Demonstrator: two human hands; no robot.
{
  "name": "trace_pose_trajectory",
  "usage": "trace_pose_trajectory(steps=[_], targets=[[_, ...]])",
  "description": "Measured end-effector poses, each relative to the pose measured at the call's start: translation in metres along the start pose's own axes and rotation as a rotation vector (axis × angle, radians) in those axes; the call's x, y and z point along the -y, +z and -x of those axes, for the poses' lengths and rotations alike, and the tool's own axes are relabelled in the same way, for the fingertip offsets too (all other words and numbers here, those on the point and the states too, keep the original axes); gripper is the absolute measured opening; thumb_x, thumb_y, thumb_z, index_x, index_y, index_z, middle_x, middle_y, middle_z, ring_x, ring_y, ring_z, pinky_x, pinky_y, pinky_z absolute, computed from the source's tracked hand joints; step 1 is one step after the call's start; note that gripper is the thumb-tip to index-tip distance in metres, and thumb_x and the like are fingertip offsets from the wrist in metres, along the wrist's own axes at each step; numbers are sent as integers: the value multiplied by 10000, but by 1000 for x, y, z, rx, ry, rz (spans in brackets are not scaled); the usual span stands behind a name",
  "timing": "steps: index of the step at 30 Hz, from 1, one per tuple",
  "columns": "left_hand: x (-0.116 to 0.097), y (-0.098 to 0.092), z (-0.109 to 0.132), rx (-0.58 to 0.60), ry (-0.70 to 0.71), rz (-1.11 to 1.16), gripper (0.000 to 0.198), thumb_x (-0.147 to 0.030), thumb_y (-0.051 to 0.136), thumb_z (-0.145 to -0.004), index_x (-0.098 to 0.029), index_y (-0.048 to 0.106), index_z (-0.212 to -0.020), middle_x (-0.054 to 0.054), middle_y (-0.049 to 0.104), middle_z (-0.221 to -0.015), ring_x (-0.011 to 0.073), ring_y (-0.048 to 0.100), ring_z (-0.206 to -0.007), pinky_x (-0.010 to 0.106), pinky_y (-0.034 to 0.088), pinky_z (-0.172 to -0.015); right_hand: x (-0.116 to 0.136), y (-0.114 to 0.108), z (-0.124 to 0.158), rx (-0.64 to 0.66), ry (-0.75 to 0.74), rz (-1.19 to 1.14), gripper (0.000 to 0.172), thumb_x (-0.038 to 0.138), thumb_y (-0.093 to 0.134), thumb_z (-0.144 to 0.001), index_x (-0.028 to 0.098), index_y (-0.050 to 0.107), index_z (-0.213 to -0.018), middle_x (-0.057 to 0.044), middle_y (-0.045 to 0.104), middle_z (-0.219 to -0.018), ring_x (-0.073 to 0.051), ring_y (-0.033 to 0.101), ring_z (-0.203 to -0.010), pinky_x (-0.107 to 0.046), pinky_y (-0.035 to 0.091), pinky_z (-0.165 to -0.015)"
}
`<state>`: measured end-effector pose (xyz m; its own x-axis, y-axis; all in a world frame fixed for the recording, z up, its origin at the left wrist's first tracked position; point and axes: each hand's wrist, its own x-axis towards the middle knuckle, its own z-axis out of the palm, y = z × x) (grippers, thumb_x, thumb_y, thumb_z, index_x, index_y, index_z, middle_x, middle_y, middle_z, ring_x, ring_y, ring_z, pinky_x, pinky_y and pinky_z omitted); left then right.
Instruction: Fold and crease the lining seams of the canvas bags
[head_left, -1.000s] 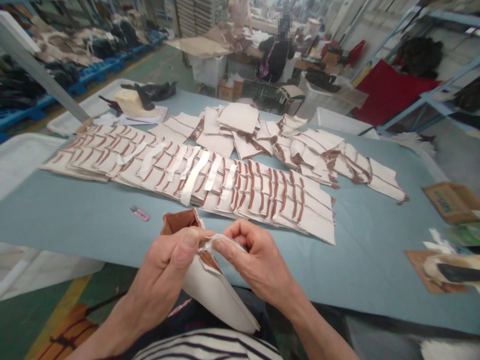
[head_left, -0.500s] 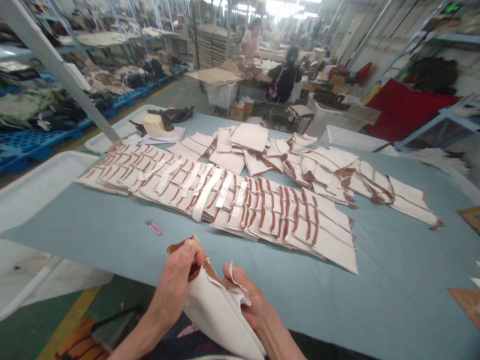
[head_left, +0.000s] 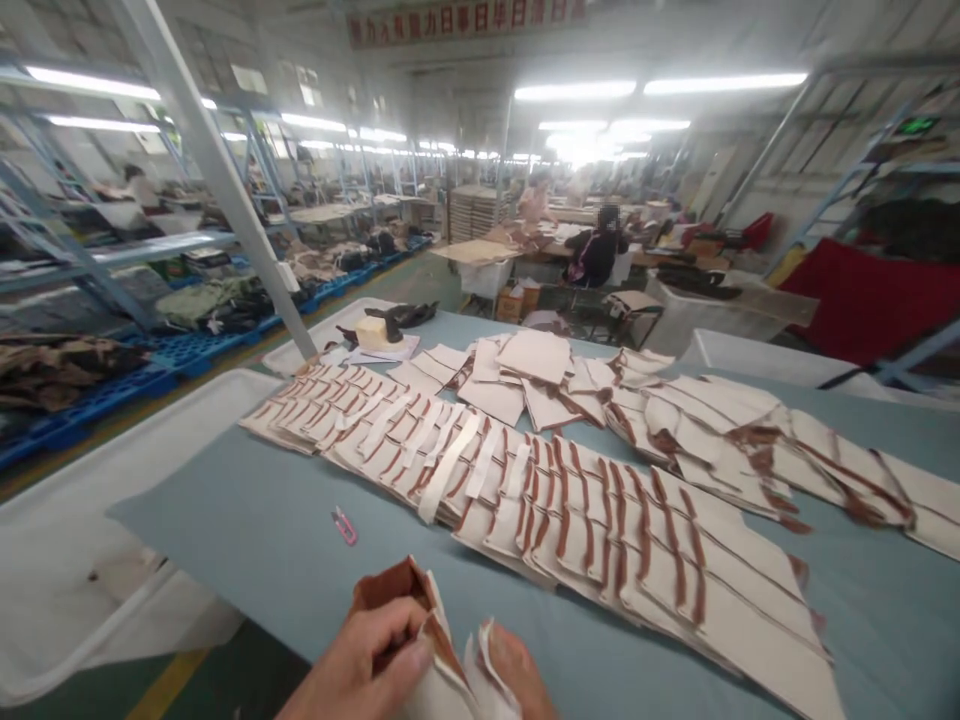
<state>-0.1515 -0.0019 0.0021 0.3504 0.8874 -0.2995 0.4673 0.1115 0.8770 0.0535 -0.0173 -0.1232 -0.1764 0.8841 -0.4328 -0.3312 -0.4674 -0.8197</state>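
Observation:
At the lower edge of the view, a cream fabric piece with a brown inner side point(head_left: 439, 690) is held between my two hands. My left hand point(head_left: 367, 665) pinches its brown-lined edge, thumb on top. My right hand point(head_left: 517, 670) grips a white flap of the same piece, and its fingertips are partly covered by the flap. The lower part of the piece is cut off by the frame. Beyond my hands, overlapping cream pieces with brown edging point(head_left: 585, 520) lie in a long row. Pink thread snips point(head_left: 344, 526) rest on the blue-grey table to the left.
Loose cream pieces point(head_left: 536, 357) are heaped behind the row. A yellowish block point(head_left: 379, 333) sits at the table's far left corner. White bins point(head_left: 247, 400) flank the table point(head_left: 247, 520). A seated person point(head_left: 596, 255) is further back, near a red cloth point(head_left: 870, 310).
The camera view has tilted up, so my hands and the fabric piece now sit lower in the picture. Both hands still hold the piece; its brown inner side shows more.

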Motion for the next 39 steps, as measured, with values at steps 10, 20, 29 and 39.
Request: trace_pose_trajectory(steps=[10, 20, 29, 39], targets=[[-68, -24, -27, 31, 349, 10, 315, -386, 569, -1076, -224, 815, -964, 19, 812, -914, 206, 705, -836, 243, 521, -762, 165, 0, 62, 47, -218, 361, 695, 863, 775, -840, 181, 647, -798, 51, 491, -625, -81, 361, -546, -213, 249, -484], [-86, -20, -35, -30, 414, 75, 317, -347, 615, -1028, -211, 803, -812, 5, 760, -742, 186, 665, -669, 237, 494, -629, 199, 47, 79, 57, -219, 328, 567, 731, 824, -873, 204, 622, -816, 84, 453, -576, -68, 361, -496, -184, 289, -453], [-78, -15, -44, -32, 410, 111, 325, -357, 619, -994, -229, 856, -811, 9, 779, -734, 191, 649, -635, 244, 489, -607, 188, 45, 69, -51, -183, 421, 453, 641, 744, -913, 215, 596, -865, 89, 503, -543, -69, 380, -460, -172, 285, -434], [-72, -14, -55, -22, 333, 170, 326, -377, 652, -964, -223, 858, -764, 31, 776, -710, 211, 615, -621, 289, 537, -674, 186, 38, 57, -49, -161, 534, 336, 543, 693, -939, 223, 603, -890, 66, 555, -582, -92, 449, -507, -180, 311, -463]])
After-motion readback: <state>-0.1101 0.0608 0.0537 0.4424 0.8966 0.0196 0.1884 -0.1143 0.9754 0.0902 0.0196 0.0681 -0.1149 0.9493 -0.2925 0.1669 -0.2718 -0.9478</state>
